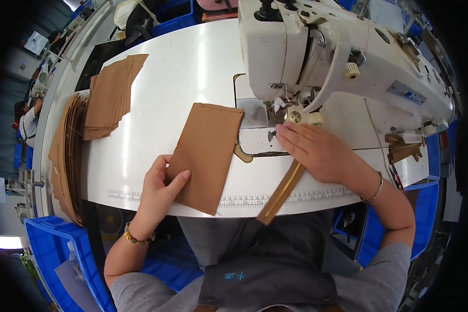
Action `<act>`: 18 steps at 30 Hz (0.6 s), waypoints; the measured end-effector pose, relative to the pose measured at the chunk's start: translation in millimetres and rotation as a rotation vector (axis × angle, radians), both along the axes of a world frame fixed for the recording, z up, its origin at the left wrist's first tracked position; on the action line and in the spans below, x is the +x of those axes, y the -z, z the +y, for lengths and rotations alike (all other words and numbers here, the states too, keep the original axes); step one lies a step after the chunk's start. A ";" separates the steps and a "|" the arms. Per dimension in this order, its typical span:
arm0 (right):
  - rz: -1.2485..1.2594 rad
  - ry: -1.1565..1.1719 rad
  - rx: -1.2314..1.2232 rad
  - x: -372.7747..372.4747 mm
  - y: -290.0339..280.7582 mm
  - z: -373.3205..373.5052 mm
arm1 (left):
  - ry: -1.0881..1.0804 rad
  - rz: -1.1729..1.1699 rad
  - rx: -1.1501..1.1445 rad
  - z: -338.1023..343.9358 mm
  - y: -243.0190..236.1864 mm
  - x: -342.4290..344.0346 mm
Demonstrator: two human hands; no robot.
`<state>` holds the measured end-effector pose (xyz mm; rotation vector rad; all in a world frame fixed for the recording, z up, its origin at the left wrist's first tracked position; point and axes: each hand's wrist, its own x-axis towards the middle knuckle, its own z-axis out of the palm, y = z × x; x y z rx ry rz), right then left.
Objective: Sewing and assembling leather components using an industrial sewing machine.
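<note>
My left hand (164, 182) grips the left edge of a brown rectangular fabric panel (207, 156), thumb on top and fingers mostly behind it. The panel sits left of the needle area, its upper right corner close to the machine's metal plate (254, 113). At the white sewing machine (275, 52), my right hand (312, 151) has its fingers held together, tips just below the presser foot area. From under this hand a brown zipper strip (283, 195) with gold-coloured teeth slants down past the table's front edge. The strip's upper end and my right thumb are hidden.
Left on the white table (156, 114) lie a fanned stack of brown panels (109, 99) and a thicker pile (67, 161). A printed ruler (317, 197) follows the front edge. Brown strips (404, 150) lie far right. Blue bins (70, 234) stand below; another person (28, 119) sits far left.
</note>
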<state>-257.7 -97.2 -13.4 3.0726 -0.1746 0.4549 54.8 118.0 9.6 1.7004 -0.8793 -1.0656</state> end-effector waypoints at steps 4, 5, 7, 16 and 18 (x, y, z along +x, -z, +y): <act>-0.013 -0.193 0.081 -8.4 -9.2 2.2 | 0.150 -0.171 -0.070 -1.6 -7.1 -15.8; -0.050 -0.182 0.087 -6.4 -11.5 -1.1 | 0.251 -0.276 0.038 -2.3 -13.7 -17.1; -0.089 -0.170 0.090 1.3 -11.7 -8.4 | 0.431 -0.646 0.116 -9.3 -26.4 -18.6; -0.269 0.326 0.120 40.6 24.1 -18.6 | 0.324 -0.992 -0.272 -110.6 -27.3 -28.8; -0.303 0.345 0.097 49.2 25.7 -23.2 | 0.359 -0.922 -0.293 -138.7 -18.2 -37.3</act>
